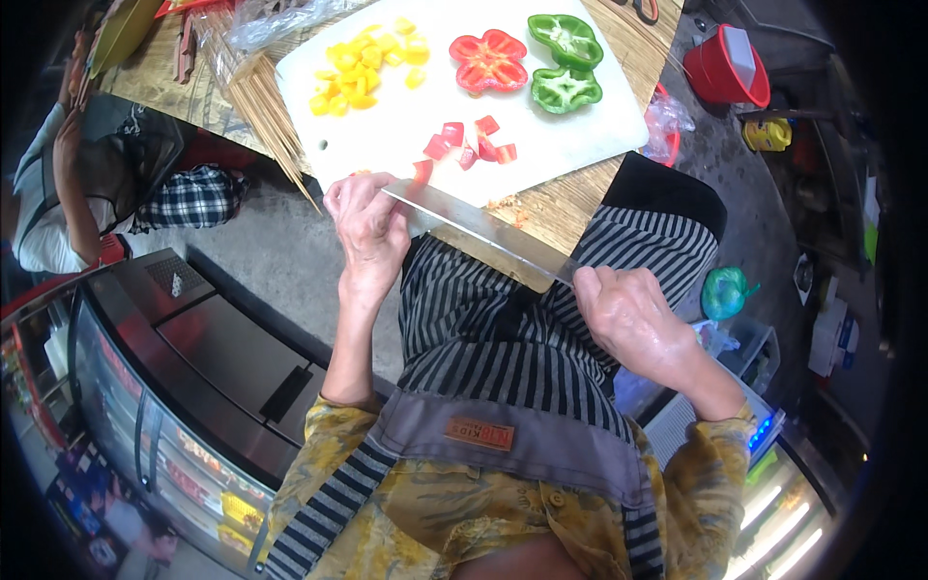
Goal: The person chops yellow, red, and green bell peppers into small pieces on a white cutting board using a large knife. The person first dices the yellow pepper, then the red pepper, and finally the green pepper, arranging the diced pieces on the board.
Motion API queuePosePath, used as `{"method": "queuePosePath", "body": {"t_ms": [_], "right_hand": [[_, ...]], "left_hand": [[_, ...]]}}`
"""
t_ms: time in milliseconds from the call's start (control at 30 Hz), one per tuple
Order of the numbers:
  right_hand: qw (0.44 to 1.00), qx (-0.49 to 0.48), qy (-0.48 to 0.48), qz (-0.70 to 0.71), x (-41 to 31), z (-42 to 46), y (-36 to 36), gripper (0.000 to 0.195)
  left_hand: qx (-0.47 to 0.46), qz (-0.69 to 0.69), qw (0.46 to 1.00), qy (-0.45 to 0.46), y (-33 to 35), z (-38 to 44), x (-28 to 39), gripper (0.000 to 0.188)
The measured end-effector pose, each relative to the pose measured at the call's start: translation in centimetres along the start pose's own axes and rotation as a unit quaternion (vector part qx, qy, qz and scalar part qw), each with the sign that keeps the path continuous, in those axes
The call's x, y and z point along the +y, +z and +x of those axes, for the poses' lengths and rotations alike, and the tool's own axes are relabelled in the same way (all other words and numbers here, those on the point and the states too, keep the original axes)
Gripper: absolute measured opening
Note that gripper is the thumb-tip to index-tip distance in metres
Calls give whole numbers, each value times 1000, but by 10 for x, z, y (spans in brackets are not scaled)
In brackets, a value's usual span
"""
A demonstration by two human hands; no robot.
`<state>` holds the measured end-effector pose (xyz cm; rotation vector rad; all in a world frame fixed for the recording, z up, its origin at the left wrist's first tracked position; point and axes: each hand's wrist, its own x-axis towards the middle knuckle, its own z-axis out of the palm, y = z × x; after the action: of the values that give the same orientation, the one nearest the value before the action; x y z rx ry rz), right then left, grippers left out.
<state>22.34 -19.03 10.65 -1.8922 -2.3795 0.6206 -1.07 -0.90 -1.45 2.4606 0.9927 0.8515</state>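
Observation:
My right hand grips the handle of a broad-bladed kitchen knife. The blade slants up and left across the near edge of a white cutting board. Close by the blade's far end is my left hand, fingers curled over the board's edge; the fingertips are hidden, with a bit of red just beyond them. Cut red pepper pieces lie ahead of the blade. Yellow pepper pieces form a pile at the board's left. Farther back are a red pepper section and two green pepper sections.
Bamboo skewers lie along the wooden table's left side, beside clear plastic wrap. Another person sits at left. A glass-fronted display fridge stands at lower left. On the right floor are a red bucket and a green bag.

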Motion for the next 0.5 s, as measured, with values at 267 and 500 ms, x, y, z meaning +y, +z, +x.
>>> {"method": "queuePosePath", "body": {"t_ms": [267,500], "right_hand": [[996,-13,21,88,24,17,14,14],[991,28,37,126,9,10,10,18]], "left_hand": [[12,-9,1000,-9,-6,6,4,20],[21,-34,999,-25,-3,5,8,19]]}}
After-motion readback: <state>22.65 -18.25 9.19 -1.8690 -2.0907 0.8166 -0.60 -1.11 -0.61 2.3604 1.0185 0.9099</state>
